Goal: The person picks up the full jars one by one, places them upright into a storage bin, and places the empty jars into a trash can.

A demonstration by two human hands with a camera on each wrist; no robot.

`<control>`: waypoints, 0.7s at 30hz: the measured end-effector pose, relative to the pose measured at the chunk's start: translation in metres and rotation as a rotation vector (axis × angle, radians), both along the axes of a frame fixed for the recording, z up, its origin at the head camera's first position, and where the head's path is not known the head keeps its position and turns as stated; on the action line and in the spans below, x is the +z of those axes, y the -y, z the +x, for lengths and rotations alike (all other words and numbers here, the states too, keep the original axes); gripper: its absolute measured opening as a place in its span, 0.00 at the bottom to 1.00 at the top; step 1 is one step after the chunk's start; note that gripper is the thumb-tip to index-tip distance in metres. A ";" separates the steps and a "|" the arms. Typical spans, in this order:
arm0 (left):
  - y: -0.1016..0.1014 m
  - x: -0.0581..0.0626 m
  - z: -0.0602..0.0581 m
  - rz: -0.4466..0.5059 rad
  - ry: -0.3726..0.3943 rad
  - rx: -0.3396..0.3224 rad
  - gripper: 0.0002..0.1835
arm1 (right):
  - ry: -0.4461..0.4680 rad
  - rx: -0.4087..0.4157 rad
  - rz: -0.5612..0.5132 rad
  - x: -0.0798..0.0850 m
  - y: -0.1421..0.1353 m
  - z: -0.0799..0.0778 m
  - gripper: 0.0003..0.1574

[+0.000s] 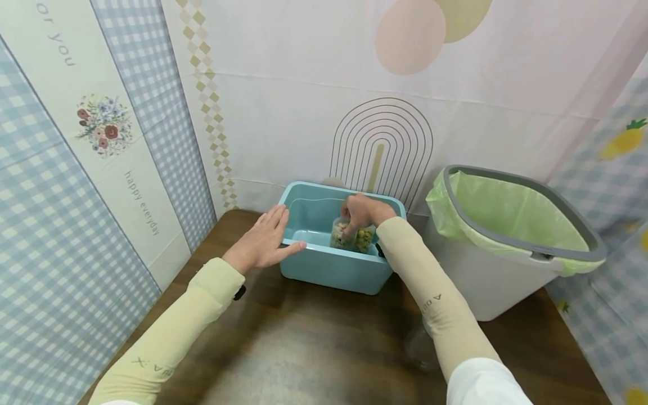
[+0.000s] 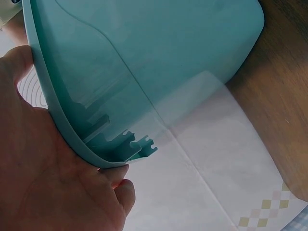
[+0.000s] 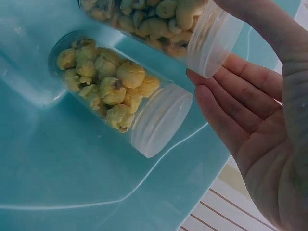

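Note:
My right hand reaches down into a light blue plastic bin. Thumb and fingers hold the frosted white lid of a clear jar of nuts, which look like cashews. Beside it in the bin is a second clear jar with yellow popcorn, its white lid on; no fingers are on this one. My left hand rests against the bin's front left corner, fingers straight and thumb spread along the rim. In the left wrist view the palm lies at the bin's rim.
To the right stands a tall white trash can with a grey rim and green liner. A clear container is on the brown wooden table, partly behind the right forearm. Patterned cloth hangs behind and at both sides.

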State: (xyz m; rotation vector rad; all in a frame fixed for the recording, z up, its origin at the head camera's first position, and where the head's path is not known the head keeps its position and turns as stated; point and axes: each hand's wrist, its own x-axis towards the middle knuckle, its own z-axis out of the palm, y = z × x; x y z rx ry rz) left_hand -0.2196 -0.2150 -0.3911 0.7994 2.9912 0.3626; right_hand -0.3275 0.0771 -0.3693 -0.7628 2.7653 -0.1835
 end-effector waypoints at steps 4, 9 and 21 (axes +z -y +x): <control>-0.007 0.000 0.001 0.001 0.001 -0.003 0.56 | 0.012 0.003 0.013 0.000 -0.005 0.003 0.26; -0.013 0.001 0.004 0.004 0.001 -0.006 0.56 | 0.011 0.007 0.046 0.006 -0.009 0.008 0.26; -0.019 0.005 0.006 0.005 0.006 0.003 0.56 | -0.015 0.003 0.133 0.057 -0.006 0.025 0.38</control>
